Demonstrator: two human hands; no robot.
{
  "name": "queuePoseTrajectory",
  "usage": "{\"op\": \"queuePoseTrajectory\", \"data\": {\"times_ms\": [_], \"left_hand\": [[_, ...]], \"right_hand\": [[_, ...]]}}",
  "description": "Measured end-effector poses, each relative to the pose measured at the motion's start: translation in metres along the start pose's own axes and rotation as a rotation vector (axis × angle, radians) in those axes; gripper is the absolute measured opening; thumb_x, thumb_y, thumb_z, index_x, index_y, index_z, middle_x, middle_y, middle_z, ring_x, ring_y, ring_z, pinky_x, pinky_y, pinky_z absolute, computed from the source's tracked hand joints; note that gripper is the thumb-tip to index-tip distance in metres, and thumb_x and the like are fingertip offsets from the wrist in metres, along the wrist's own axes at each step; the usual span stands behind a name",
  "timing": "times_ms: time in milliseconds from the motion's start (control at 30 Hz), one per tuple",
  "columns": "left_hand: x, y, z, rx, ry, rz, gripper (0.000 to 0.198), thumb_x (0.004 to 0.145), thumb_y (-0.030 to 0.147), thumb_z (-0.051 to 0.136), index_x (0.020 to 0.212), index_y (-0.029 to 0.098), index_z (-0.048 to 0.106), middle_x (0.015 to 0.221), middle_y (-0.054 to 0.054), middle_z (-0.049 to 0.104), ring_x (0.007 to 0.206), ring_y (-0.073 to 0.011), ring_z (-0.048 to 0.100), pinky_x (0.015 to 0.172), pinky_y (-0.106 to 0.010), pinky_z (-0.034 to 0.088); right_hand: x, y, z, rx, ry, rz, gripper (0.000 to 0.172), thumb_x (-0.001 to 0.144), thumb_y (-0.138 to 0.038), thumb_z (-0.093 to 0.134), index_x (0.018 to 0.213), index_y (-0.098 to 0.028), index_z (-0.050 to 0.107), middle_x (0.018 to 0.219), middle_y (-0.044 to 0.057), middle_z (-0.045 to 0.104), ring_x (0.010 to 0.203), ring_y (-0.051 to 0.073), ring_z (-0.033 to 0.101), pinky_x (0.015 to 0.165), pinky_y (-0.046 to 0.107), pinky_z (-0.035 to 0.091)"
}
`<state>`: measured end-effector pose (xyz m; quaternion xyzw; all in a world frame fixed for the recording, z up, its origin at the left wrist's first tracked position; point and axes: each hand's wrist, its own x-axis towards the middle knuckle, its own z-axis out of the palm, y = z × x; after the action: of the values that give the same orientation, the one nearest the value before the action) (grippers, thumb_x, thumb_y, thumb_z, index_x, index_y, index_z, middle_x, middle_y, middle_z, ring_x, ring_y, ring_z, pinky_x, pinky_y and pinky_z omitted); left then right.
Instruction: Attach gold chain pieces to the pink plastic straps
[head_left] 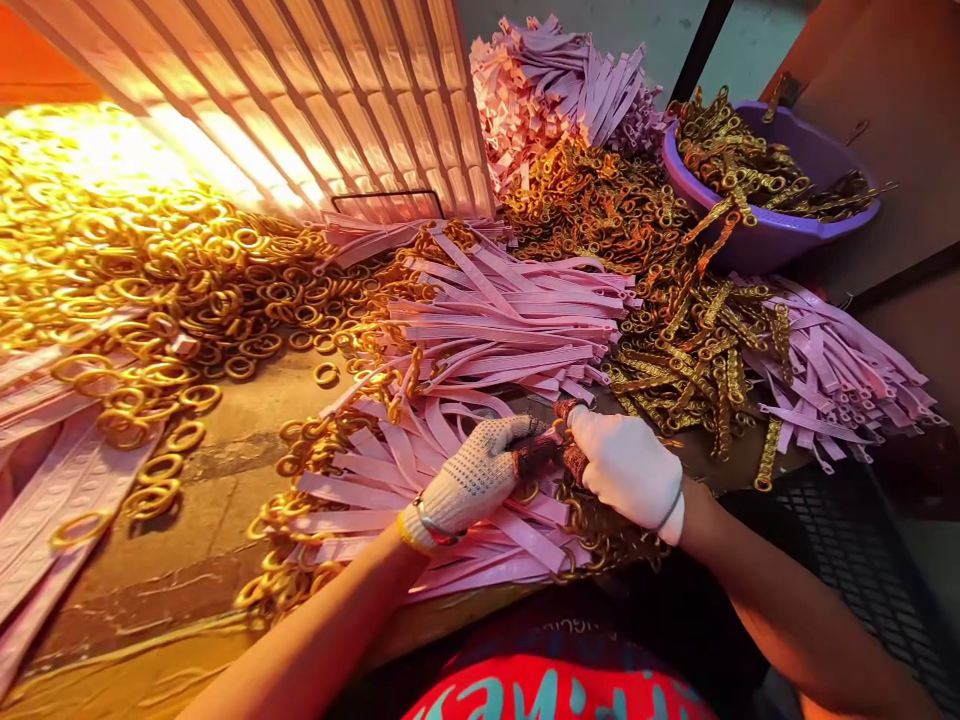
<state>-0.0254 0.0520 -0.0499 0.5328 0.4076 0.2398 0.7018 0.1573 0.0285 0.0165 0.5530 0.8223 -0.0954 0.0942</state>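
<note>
My left hand (472,475), in a knitted glove with dark dots, is closed in a pinch at the work's front. Close against it, my right hand (630,465) wears a white glove and is closed too. Dark reddish-brown coverings show at the fingertips of both hands. A small pink strap end (556,432) with a glint of gold shows between them; the fingers hide most of it. Beneath the hands lies a fanned pile of pink straps (352,488), with gold rings (281,580) at their left ends.
Loose gold rings (232,290) heap at the left, beside wide pink strips (67,500). A ribbed panel (360,110) stands behind. More pink straps (517,310), gold braided pieces (697,370) and a purple basin (795,235) holding such pieces lie to the right. A black crate (862,550) is at lower right.
</note>
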Motion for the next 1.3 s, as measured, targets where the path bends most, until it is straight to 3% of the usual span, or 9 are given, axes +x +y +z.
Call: {"op": "queuePoseTrajectory", "data": {"times_ms": [167,400,533,633,800,967,1067,1167,1300], "left_hand": [[-0.001,0.004,0.001,-0.127,-0.027,-0.074,0.028,0.08,0.041,0.071,0.078,0.015,0.058,0.063,0.004,0.049,0.045,-0.0058,0.04,0.042,-0.017,0.033],[0.006,0.009,0.001,-0.174,-0.052,-0.138,0.03,0.069,0.036,0.077,0.068,0.015,0.056,0.053,0.006,0.047,0.043,-0.0045,0.035,0.039,-0.016,0.027],[0.01,0.016,-0.009,0.023,-0.087,-0.08,0.021,0.072,0.034,0.073,0.073,0.015,0.065,0.059,0.002,0.057,0.047,-0.0078,0.044,0.042,-0.017,0.035],[0.01,0.02,-0.018,0.132,0.018,0.026,0.02,0.073,0.033,0.074,0.082,0.015,0.072,0.07,-0.002,0.065,0.056,-0.0104,0.053,0.046,-0.017,0.04],[0.005,0.017,-0.011,-0.341,0.114,-0.126,0.026,0.08,0.038,0.072,0.085,0.013,0.066,0.066,-0.001,0.061,0.043,-0.0064,0.047,0.036,-0.015,0.034],[0.008,0.02,0.003,-0.813,0.143,-0.273,0.02,0.081,0.02,0.066,0.098,0.011,0.066,0.067,-0.001,0.061,0.04,-0.0047,0.045,0.029,-0.011,0.026],[0.012,0.024,0.006,-0.922,0.167,-0.261,0.013,0.081,0.015,0.064,0.093,0.009,0.065,0.066,-0.002,0.06,0.04,-0.0046,0.047,0.029,-0.01,0.027],[0.015,0.022,0.009,-0.962,0.195,-0.232,0.008,0.08,0.016,0.064,0.086,0.01,0.064,0.062,0.0,0.057,0.04,-0.004,0.045,0.03,-0.01,0.027],[0.012,0.015,0.016,-0.696,0.28,-0.07,0.013,0.075,0.016,0.068,0.088,0.014,0.07,0.078,-0.005,0.067,0.058,-0.0092,0.059,0.039,-0.013,0.038]], "right_hand": [[0.002,-0.006,0.012,-0.035,0.043,-0.035,0.022,0.09,-0.01,0.041,0.103,-0.016,0.057,0.078,0.008,0.071,0.072,0.021,0.07,0.055,0.031,0.035],[0.007,-0.01,0.011,-0.082,-0.098,-0.14,0.025,0.093,-0.012,0.035,0.111,-0.013,0.053,0.083,0.012,0.073,0.074,0.025,0.071,0.055,0.03,0.041],[-0.001,0.008,-0.006,-0.068,-0.187,-0.094,0.02,0.092,-0.016,0.045,0.109,-0.016,0.056,0.082,0.009,0.074,0.074,0.022,0.07,0.059,0.028,0.039],[-0.003,0.036,-0.016,-0.031,-0.249,-0.125,0.014,0.094,-0.024,0.052,0.094,-0.018,0.064,0.086,0.006,0.072,0.077,0.018,0.066,0.062,0.026,0.036],[0.022,0.081,-0.003,-0.163,0.012,0.113,0.014,0.089,-0.018,0.054,0.091,-0.016,0.068,0.096,0.012,0.069,0.093,0.023,0.06,0.073,0.031,0.033],[0.037,0.086,0.009,-0.217,-0.001,0.151,0.023,0.078,-0.005,0.05,0.089,-0.014,0.068,0.093,0.017,0.068,0.094,0.028,0.058,0.079,0.038,0.034],[0.028,0.079,0.007,-0.012,0.178,0.105,0.023,0.076,-0.006,0.049,0.088,-0.013,0.067,0.089,0.015,0.067,0.09,0.027,0.058,0.085,0.04,0.039],[0.018,0.058,0.008,0.498,0.377,-0.087,0.025,0.087,-0.014,0.047,0.103,-0.013,0.066,0.097,0.011,0.069,0.089,0.021,0.061,0.087,0.034,0.046],[0.009,0.018,0.015,0.96,0.379,-0.191,0.029,0.09,-0.022,0.055,0.118,-0.019,0.062,0.104,0.005,0.07,0.086,0.015,0.063,0.083,0.028,0.052]]}}
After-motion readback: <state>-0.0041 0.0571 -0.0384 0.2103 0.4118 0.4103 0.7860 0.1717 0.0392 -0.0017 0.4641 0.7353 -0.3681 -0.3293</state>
